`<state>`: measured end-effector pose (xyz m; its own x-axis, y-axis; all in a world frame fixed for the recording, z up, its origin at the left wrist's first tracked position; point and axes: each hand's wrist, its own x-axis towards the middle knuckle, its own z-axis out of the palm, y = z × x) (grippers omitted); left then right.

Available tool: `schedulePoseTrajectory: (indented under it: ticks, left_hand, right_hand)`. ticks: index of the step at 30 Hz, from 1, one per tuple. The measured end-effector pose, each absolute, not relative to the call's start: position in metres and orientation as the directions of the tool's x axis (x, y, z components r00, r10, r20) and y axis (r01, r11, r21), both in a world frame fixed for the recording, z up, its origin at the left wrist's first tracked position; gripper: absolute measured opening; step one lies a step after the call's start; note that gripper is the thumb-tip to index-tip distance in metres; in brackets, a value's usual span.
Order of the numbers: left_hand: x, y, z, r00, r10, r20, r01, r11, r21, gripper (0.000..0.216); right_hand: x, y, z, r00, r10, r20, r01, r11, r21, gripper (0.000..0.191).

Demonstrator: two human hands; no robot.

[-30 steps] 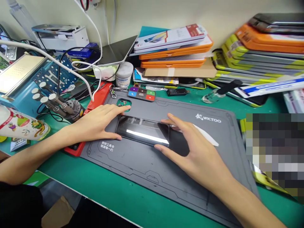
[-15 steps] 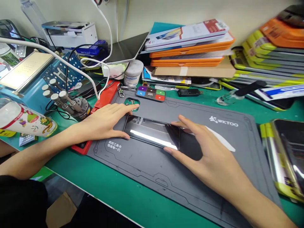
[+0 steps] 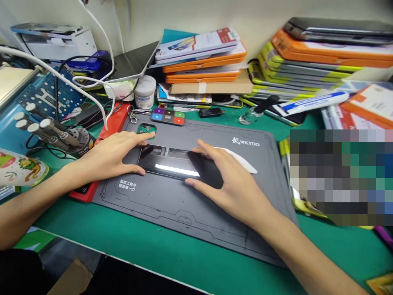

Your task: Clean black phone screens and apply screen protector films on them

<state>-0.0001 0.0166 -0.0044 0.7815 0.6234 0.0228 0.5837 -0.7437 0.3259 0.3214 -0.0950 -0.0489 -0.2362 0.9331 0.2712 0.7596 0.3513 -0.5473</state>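
Note:
A dark phone [image 3: 167,162], its glossy screen reflecting a bright strip, lies flat on a grey work mat [image 3: 172,205]. At its left end is my left hand [image 3: 107,157], thumb against the near corner and fingers along the far side. My right hand [image 3: 236,184] spans the other end, thumb on the near edge and fingers at the far edge. Within that hand's curve a plain black area continues from the screen; I cannot tell whether it is the same piece. A white, flat, pointed strip [image 3: 241,159] sticks out behind my right fingers.
Screwdrivers in a holder [image 3: 76,139], a patterned cup [image 3: 23,168] and cables crowd the left. Behind the mat are a white jar [image 3: 145,92], a coloured box [image 3: 168,116] and stacked orange cases [image 3: 204,65]. A small glass bottle [image 3: 250,116] and more cases stand right.
The view has swung to the right, so the bench appears shifted left and more cases show at right. Both hands stay at the two ends of the phone.

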Motion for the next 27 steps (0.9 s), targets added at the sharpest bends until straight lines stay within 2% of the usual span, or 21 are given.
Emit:
schedulePoseTrajectory:
  ticks: [8, 18, 27]
  left_hand:
    - [0.0018, 0.0131, 0.0031, 0.742, 0.67, -0.03, 0.652, -0.709, 0.269, 0.092]
    - [0.0018, 0.0147, 0.0028, 0.744, 0.668, -0.021, 0.651, -0.718, 0.246, 0.093]
    - [0.0015, 0.013, 0.0022, 0.75, 0.661, -0.009, 0.636, -0.718, 0.282, 0.092]
  right_hand:
    - [0.3236, -0.0934, -0.0507, -0.248, 0.919, 0.307, 0.746, 0.384, -0.544, 0.084]
    - [0.3244, -0.0915, -0.0476, -0.228, 0.929, 0.29, 0.73, 0.361, -0.58, 0.08]
    - [0.3252, -0.0913, -0.0492, -0.221, 0.932, 0.287, 0.721, 0.354, -0.596, 0.081]
